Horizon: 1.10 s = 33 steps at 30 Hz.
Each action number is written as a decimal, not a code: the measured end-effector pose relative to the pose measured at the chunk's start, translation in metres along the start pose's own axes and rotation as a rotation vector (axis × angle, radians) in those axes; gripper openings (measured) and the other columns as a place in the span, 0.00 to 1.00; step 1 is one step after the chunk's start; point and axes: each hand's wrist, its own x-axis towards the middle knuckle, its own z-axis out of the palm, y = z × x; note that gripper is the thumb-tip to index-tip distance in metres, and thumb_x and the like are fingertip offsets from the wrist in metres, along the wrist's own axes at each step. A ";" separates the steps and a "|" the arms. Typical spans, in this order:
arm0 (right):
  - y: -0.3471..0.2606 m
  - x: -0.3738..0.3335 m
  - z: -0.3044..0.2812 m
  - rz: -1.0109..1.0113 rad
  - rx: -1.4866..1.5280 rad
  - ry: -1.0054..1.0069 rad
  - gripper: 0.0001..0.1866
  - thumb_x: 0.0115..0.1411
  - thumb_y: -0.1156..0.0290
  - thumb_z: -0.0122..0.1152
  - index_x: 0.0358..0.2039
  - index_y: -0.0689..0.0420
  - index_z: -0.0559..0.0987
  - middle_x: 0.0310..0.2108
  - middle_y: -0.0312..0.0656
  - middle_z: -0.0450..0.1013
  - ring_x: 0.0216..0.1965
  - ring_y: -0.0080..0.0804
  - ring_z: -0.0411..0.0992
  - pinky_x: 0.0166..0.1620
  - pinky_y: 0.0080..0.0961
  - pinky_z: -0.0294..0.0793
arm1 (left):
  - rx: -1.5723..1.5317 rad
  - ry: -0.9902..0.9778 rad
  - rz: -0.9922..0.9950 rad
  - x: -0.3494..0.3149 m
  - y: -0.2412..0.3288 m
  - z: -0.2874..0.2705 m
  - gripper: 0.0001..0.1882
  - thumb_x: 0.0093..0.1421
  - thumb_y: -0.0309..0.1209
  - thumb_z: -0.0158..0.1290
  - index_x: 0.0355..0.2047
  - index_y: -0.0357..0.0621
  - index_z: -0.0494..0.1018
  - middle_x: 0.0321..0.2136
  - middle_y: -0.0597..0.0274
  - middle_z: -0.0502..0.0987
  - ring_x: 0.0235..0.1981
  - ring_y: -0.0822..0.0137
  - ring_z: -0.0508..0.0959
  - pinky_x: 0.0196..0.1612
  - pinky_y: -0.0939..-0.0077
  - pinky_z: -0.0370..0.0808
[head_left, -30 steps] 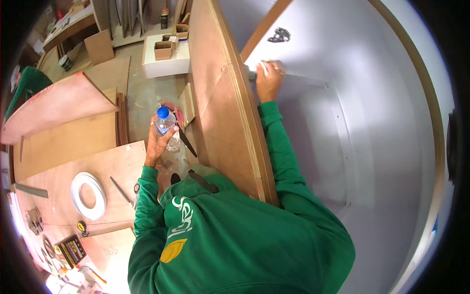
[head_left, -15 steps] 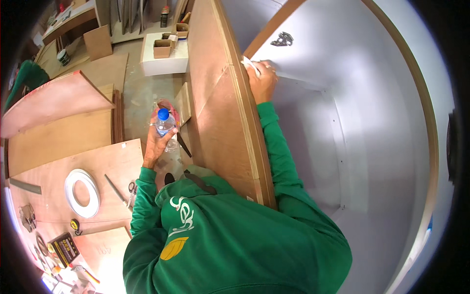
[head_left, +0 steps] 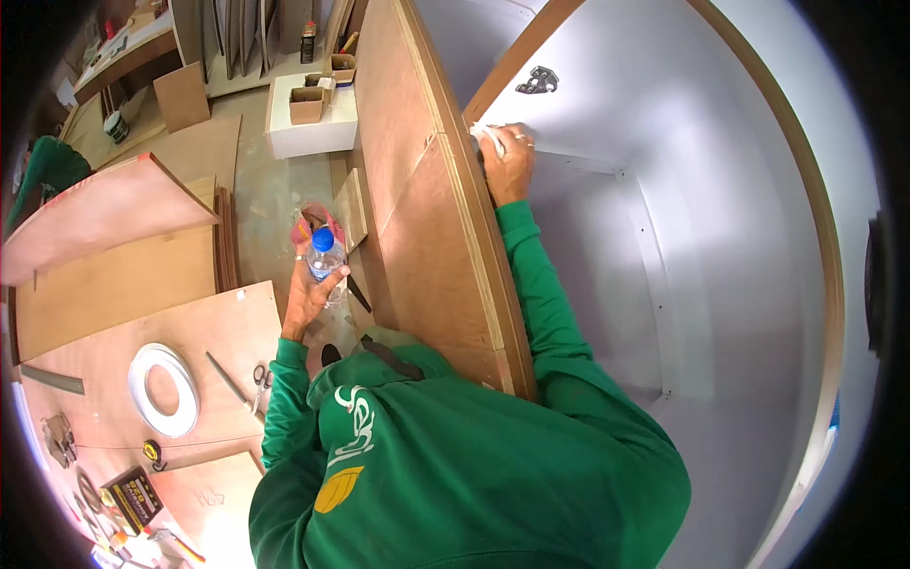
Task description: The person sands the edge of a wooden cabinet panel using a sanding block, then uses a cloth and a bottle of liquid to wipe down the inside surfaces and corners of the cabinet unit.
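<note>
My left hand is closed around a clear plastic bottle with a blue cap, upright beside the wooden panel. On the other side of that tall plywood panel, my right hand pinches a crumpled white cloth or tissue. The cloth presses against the panel's inner edge, close to where a brown wooden strip meets it. My right arm reaches along the white inside of a cabinet. A dark metal hinge is fixed above that hand.
On the plywood bench at left lie a white roll of edging, scissors and a tape measure. A white box bears small brown containers. Someone in a green sleeve is at far left.
The whole view has shifted slightly. My right hand, with the white cloth, sits a little lower along the panel edge. The bottle in my left hand has come slightly nearer my body.
</note>
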 end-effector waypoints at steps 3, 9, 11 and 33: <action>0.030 -0.006 -0.018 0.123 0.013 0.106 0.07 0.57 0.66 0.63 0.32 0.55 0.82 0.38 0.45 0.75 0.42 0.46 0.71 0.47 0.42 0.69 | 0.054 0.006 -0.025 0.001 0.009 0.005 0.30 0.57 0.37 0.64 0.53 0.40 0.63 0.43 0.59 0.74 0.45 0.66 0.74 0.51 0.69 0.71; 0.018 0.001 -0.023 0.001 -0.188 -0.001 0.07 0.57 0.62 0.63 0.34 0.49 0.82 0.39 0.37 0.76 0.47 0.47 0.70 0.50 0.45 0.67 | 0.032 0.031 -0.078 -0.005 -0.011 -0.010 0.32 0.56 0.34 0.65 0.56 0.40 0.61 0.44 0.59 0.74 0.44 0.67 0.74 0.50 0.72 0.72; 0.042 0.009 -0.033 0.089 -0.226 0.007 0.07 0.57 0.61 0.63 0.34 0.46 0.82 0.38 0.35 0.76 0.48 0.47 0.70 0.50 0.45 0.67 | 0.055 0.011 -0.056 -0.003 -0.005 -0.005 0.32 0.56 0.34 0.65 0.56 0.40 0.61 0.44 0.60 0.74 0.44 0.67 0.75 0.49 0.71 0.72; 0.167 0.001 -0.035 0.493 0.106 0.713 0.14 0.62 0.64 0.60 0.39 0.63 0.80 0.40 0.49 0.75 0.46 0.48 0.71 0.51 0.40 0.68 | 0.116 -0.122 -0.073 0.023 0.002 0.021 0.31 0.56 0.38 0.65 0.55 0.43 0.63 0.44 0.62 0.73 0.44 0.67 0.74 0.50 0.69 0.71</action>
